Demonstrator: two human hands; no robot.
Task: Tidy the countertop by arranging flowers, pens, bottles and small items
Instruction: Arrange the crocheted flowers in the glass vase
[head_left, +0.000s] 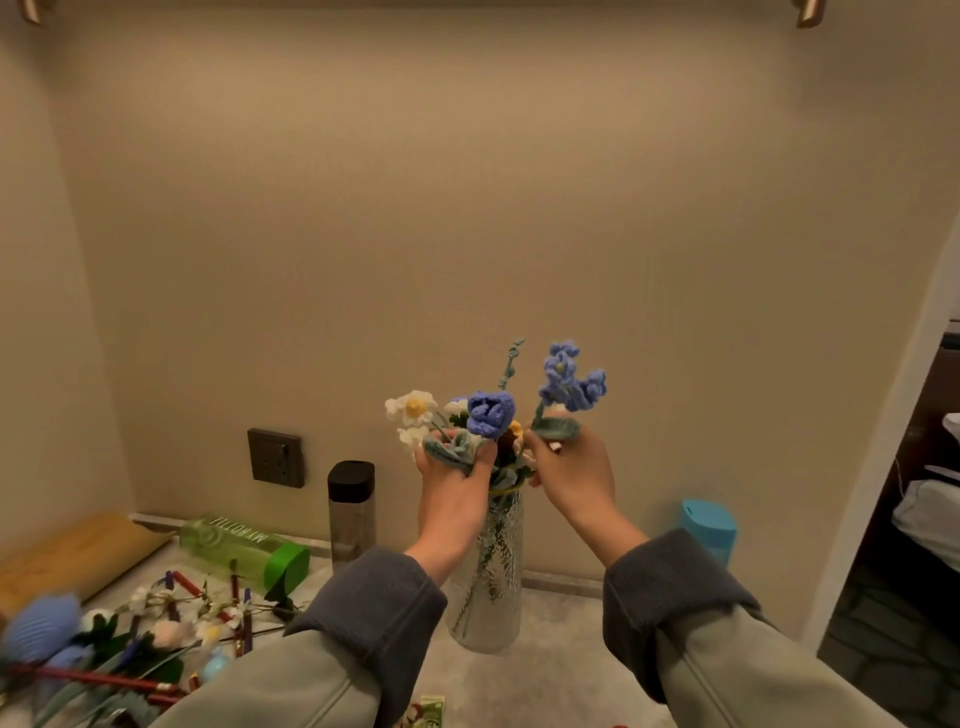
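A tall clear glass vase (493, 577) stands upright on the countertop, with crocheted flowers rising from its mouth. My left hand (453, 491) grips a blue crocheted rose (490, 413) by its green leaves, just above the rim. A white daisy (412, 408) leans out to the left of it. My right hand (574, 478) pinches the stem and leaf of a blue blossom sprig (570, 382) to the right of the vase mouth. Loose flowers and red pens (156, 623) lie scattered at the lower left.
A green bottle (244, 551) lies on its side at the left. A dark-capped bottle (351, 512) stands behind it, near a wall socket (276, 457). A blue-lidded bottle (710, 527) stands at the right. A wooden board (72, 551) lies at the far left.
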